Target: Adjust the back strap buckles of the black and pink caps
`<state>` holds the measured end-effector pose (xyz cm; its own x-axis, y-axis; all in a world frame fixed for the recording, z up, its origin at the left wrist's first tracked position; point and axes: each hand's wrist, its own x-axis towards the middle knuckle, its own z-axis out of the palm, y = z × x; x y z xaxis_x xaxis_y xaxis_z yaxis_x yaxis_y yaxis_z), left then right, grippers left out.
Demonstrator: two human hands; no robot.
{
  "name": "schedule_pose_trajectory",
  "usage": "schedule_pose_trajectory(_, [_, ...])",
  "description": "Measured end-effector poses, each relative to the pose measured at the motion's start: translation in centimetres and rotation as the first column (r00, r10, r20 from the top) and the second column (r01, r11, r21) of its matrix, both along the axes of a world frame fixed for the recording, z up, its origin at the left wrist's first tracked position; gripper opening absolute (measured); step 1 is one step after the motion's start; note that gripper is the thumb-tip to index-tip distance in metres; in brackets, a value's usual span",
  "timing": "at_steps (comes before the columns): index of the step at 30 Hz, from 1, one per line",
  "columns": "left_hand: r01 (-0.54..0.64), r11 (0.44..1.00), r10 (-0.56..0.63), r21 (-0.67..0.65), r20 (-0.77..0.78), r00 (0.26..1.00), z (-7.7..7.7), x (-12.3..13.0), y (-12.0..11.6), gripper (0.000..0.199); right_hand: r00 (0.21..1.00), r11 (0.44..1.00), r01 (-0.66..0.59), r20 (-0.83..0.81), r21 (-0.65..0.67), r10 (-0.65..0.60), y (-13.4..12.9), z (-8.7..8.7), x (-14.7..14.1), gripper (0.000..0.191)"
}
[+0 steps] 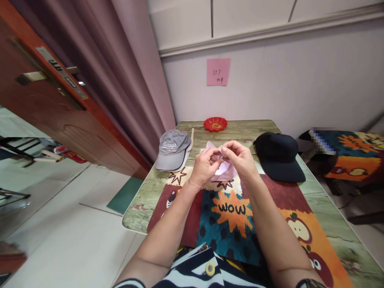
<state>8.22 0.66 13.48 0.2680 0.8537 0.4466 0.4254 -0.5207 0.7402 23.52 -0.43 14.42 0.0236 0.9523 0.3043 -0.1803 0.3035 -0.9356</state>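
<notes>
A pale pink cap [225,173] is held up over the middle of the table, its form partly hidden behind my hands. My left hand [205,165] pinches its near edge with bent fingers. Right beside it, my right hand [239,158] grips the same edge between thumb and fingers, the fingertips of both hands meeting. A small shiny piece shows between them, too small to make out. To the left lies a grey cap [172,149] with white lettering, resting on another light one. A black cap [277,156] sits to the right, brim toward me.
Under my hands a colourful mat [231,228] with "WOW" covers part of the green marbled table [138,212]. At the back stands a red scalloped dish [215,124]. A pink note [218,72] hangs on the wall. Left are a curtain [132,60] and a wooden door [75,136].
</notes>
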Motion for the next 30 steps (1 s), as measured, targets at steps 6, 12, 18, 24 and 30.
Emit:
schedule_pose_trajectory(6, [-0.032, 0.999, 0.034, -0.027, 0.080, 0.996, -0.9, -0.5, 0.7, 0.022, 0.978, 0.990, 0.135, 0.159, 0.029, -0.138, 0.4, -0.5, 0.5, 0.017])
schedule_pose_trajectory(12, [-0.056, 0.996, 0.055, 0.066, 0.026, 0.998, -0.2, -0.7, 0.4, 0.015, 0.867, 0.960, 0.234, 0.414, 0.151, -0.277, 0.2, -0.4, 0.8, 0.012])
schedule_pose_trajectory(18, [-0.022, 0.979, 0.044, 0.202, -0.105, 0.994, 0.4, -0.3, -0.2, 0.013, 0.775, 0.927, 0.314, 0.509, 0.203, -0.374, 0.0, -0.4, 0.6, 0.010])
schedule_pose_trajectory(24, [-0.013, 0.970, 0.048, 0.244, -0.138, 0.989, 0.2, -0.1, -0.3, 0.012, 0.747, 0.929, 0.284, 0.553, 0.236, -0.369, 0.0, -0.3, 0.6, 0.008])
schedule_pose_trajectory(30, [0.003, 0.956, 0.049, 0.294, -0.171, 0.984, 0.2, -0.1, -0.3, 0.012, 0.765, 0.942, 0.228, 0.554, 0.246, -0.329, -0.3, 0.3, 0.9, 0.010])
